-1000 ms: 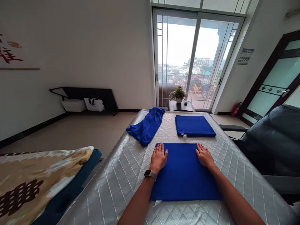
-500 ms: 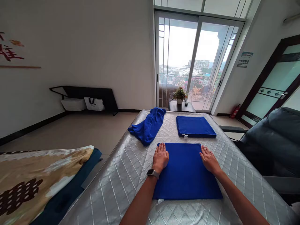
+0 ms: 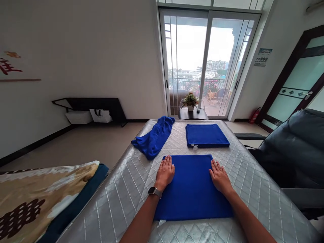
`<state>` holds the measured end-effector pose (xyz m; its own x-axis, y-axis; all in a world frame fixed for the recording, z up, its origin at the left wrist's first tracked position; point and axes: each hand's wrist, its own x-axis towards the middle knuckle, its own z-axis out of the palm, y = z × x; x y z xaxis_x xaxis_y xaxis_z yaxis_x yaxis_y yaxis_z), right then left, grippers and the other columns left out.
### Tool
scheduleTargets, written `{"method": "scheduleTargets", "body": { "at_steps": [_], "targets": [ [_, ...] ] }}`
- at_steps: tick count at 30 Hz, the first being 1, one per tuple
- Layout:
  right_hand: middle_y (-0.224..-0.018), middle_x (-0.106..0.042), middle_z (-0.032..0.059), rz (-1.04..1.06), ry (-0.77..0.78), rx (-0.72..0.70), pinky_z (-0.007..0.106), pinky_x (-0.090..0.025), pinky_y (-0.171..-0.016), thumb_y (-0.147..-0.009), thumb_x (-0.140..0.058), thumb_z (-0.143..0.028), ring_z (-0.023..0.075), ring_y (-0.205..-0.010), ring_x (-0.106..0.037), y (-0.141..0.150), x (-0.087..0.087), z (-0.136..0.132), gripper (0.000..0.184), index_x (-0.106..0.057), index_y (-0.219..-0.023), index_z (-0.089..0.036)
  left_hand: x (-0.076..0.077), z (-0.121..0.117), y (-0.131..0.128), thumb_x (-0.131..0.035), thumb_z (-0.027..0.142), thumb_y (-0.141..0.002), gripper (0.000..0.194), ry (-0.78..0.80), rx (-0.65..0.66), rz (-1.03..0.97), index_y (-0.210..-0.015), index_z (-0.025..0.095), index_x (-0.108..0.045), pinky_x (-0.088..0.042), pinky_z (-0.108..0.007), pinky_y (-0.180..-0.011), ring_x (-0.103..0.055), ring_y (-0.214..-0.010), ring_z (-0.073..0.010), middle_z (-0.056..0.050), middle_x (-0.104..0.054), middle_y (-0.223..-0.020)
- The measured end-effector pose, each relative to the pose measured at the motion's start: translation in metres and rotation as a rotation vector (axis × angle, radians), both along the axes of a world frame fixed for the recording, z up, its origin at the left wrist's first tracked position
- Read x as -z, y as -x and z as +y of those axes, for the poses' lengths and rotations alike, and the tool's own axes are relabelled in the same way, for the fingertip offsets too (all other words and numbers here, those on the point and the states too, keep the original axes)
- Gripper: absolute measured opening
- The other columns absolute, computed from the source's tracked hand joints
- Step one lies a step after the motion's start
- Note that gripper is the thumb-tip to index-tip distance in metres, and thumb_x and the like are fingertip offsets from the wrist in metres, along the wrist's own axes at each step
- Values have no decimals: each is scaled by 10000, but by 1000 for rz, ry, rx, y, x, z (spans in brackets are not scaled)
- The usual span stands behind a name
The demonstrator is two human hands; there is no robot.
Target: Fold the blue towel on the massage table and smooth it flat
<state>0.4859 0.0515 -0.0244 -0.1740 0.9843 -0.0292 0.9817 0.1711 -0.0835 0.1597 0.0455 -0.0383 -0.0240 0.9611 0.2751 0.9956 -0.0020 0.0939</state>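
Lying palm-down on the folded blue towel (image 3: 193, 192), the left hand (image 3: 165, 173) and right hand (image 3: 220, 177) sit near its far corners, fingers (image 3: 167, 162) spread apart, gripping nothing.

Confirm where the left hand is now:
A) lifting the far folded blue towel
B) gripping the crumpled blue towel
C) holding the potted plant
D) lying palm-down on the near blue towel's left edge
D: the left hand lies flat on the left edge of the near blue towel, well apart from the crumpled blue towel.
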Motion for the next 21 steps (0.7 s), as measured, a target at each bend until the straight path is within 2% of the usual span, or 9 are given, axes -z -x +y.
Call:
{"method": "scheduleTargets", "body": {
  "at_steps": [7, 9, 11, 14, 18, 21],
  "targets": [
    [-1709, -106, 19, 26, 49, 11, 443, -59, -1279, -1056, -163, -381, 197, -1586, -90, 4, -9, -3, 638, -168, -1645, -136, -6, 5, 10, -299, 321, -1014, 621, 105, 18, 36, -1556, 32, -385, -278, -456, -1262, -327, -1531, -267, -173, -362, -1638],
    [-1709, -119, 22, 62, 56, 15, 438, -54, -1279, -1058, -154, -398, 197, -1585, -103, 4, -13, -4, 643, -168, -1644, -133, -11, 10, 11, -305, 343, -1018, 636, 133, -5, 50, -1535, -15, -397, -289, -478, -1254, -341, -1522, -300, -218, -369, -1623],
    [-1708, -127, 26, 92, 55, 14, 435, -54, -1278, -1059, -146, -408, 198, -1584, -113, 5, -16, -5, 648, -172, -1642, -127, -17, 15, 1, -291, 373, -1028, 659, 127, -43, 58, -1520, -53, -399, -294, -513, -1245, -345, -1515, -339, -263, -367, -1610],
    [-1709, -128, 38, 114, 43, 12, 439, -54, -1277, -1057, -153, -406, 207, -1584, -120, 5, -16, -4, 650, -185, -1640, -121, -23, 16, -44, -269, 394, -1047, 645, 86, 3, 57, -1544, 0, -389, -287, -501, -1251, -317, -1530, -314, -233, -365, -1624],
    [-1708, -132, 59, 115, 39, 2, 460, -63, -1274, -1050, -180, -388, 228, -1584, -120, 4, -13, -4, 649, -191, -1641, -119, -18, 6, -139, -239, 411, -1068, 602, 57, 322, 10, -1598, 138, -329, -316, -504, -1244, -293, -1545, -251, -152, -372, -1642],
    [-1715, -99, 54, 94, 49, -28, 453, -74, -1275, -1036, -220, -327, 229, -1587, -92, 1, -11, -4, 641, -178, -1645, -128, -13, -2, -190, -177, 457, -1078, 638, 86, 413, -45, -1593, 115, -333, -327, -473, -1245, -289, -1546, -245, -153, -368, -1644]
  ]
}}
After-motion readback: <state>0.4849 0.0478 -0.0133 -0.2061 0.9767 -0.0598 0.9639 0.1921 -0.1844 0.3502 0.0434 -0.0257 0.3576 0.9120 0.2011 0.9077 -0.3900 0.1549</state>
